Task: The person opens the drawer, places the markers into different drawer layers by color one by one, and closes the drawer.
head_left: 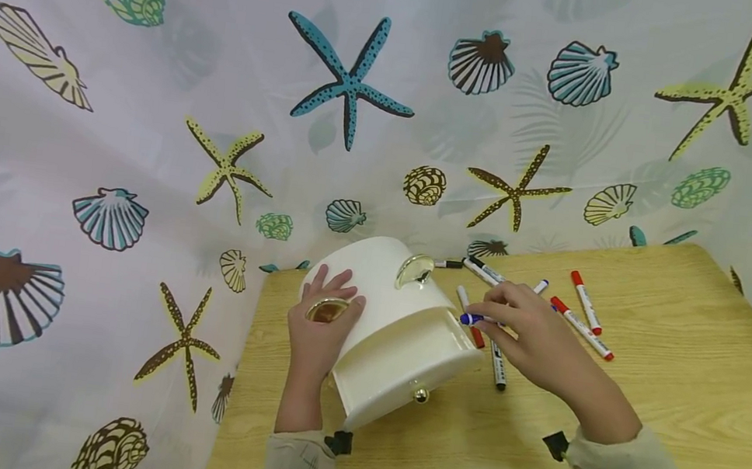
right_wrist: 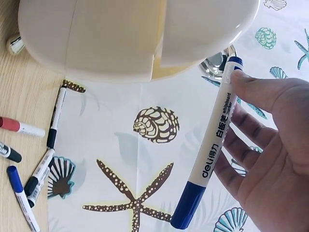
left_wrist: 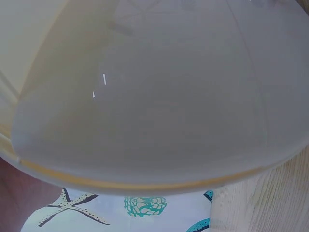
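Note:
A white rounded box (head_left: 375, 266) with gold handles stands on the wooden table, its drawer (head_left: 391, 401) pulled out toward me. My left hand (head_left: 321, 333) rests on the box's top with fingers spread, around one gold handle (head_left: 327, 310). In the left wrist view, the glossy white surface (left_wrist: 169, 106) fills most of the picture. Beside the drawer's right edge, my right hand (head_left: 532, 336) pinches a whiteboard marker (right_wrist: 207, 150) between thumb and fingers. That marker is white with blue ends; the right wrist view shows it in full, tilted.
Several markers lie right of the box, among them a red-capped marker (head_left: 586, 301), another red one (head_left: 583, 328) and a black-capped marker (head_left: 498, 368). A gold knob (head_left: 421, 395) sticks out from the drawer front. Behind the table hangs a shell-and-starfish patterned cloth (head_left: 382, 180).

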`<action>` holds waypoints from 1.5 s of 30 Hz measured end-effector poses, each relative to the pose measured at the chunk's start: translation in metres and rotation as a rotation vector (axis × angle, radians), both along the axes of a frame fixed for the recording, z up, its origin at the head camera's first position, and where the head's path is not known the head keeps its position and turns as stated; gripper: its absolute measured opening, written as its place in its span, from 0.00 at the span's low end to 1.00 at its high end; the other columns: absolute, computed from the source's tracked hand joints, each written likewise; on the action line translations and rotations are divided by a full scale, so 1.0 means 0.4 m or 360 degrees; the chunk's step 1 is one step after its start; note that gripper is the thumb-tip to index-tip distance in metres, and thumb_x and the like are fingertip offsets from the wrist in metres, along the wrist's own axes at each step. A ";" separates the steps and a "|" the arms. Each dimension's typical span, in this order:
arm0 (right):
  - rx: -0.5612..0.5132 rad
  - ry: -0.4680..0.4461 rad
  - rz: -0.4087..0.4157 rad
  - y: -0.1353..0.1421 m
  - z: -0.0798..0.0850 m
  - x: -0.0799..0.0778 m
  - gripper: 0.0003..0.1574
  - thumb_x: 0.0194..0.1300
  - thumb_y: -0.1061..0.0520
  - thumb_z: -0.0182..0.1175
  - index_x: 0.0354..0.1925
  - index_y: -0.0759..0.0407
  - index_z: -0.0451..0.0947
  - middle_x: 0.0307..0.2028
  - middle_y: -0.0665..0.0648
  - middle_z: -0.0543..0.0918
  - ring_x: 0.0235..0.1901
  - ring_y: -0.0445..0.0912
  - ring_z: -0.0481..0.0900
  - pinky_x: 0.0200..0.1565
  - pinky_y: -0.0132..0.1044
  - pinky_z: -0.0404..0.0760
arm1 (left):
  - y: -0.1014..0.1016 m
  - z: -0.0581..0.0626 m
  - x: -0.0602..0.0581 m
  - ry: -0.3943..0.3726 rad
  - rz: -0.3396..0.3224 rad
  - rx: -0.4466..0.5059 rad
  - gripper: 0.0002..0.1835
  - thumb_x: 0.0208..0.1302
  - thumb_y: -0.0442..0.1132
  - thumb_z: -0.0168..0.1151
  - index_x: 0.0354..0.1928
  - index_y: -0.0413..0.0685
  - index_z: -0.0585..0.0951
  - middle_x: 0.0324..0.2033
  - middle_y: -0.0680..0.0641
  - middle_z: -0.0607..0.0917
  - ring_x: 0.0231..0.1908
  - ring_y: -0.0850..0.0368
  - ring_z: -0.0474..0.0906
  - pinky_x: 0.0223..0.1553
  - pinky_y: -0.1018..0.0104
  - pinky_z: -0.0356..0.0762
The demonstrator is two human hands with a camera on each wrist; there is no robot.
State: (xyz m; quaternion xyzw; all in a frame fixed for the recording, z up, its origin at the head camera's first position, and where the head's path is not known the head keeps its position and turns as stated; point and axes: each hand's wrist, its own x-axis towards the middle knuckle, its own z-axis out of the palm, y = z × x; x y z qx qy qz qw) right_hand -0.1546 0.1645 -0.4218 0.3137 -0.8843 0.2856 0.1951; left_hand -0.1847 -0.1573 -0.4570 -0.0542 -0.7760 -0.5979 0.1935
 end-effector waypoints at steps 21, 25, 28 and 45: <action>-0.0071 0.0065 0.0207 -0.071 0.005 0.004 0.15 0.61 0.60 0.68 0.46 0.46 0.85 0.40 0.45 0.77 0.39 0.37 0.70 0.40 0.31 0.74 | 0.002 0.006 0.001 0.0011 -0.0045 0.0067 0.11 0.57 0.49 0.73 0.37 0.52 0.88 0.53 0.56 0.85 0.73 0.62 0.60 0.79 0.59 0.35; -0.0029 0.0087 0.0218 -0.080 0.002 0.005 0.15 0.62 0.58 0.67 0.48 0.45 0.85 0.40 0.45 0.77 0.39 0.38 0.68 0.40 0.33 0.71 | 0.001 0.005 -0.002 -0.0009 -0.0027 0.0053 0.11 0.56 0.52 0.73 0.38 0.57 0.88 0.53 0.60 0.85 0.72 0.65 0.60 0.79 0.62 0.36; -0.0037 0.0108 0.0228 -0.084 0.002 0.006 0.16 0.62 0.58 0.67 0.48 0.46 0.85 0.40 0.46 0.76 0.38 0.38 0.67 0.39 0.33 0.69 | 0.001 0.004 -0.003 -0.0015 -0.0016 0.0042 0.10 0.56 0.53 0.72 0.37 0.59 0.88 0.53 0.61 0.85 0.72 0.65 0.60 0.78 0.63 0.36; -0.0051 0.0110 0.0262 -0.115 0.021 0.013 0.16 0.63 0.57 0.66 0.49 0.44 0.84 0.40 0.42 0.78 0.38 0.35 0.68 0.36 0.28 0.72 | -0.001 0.004 -0.001 -0.0060 0.0005 0.0033 0.10 0.56 0.55 0.72 0.37 0.62 0.88 0.53 0.64 0.85 0.72 0.67 0.60 0.78 0.64 0.36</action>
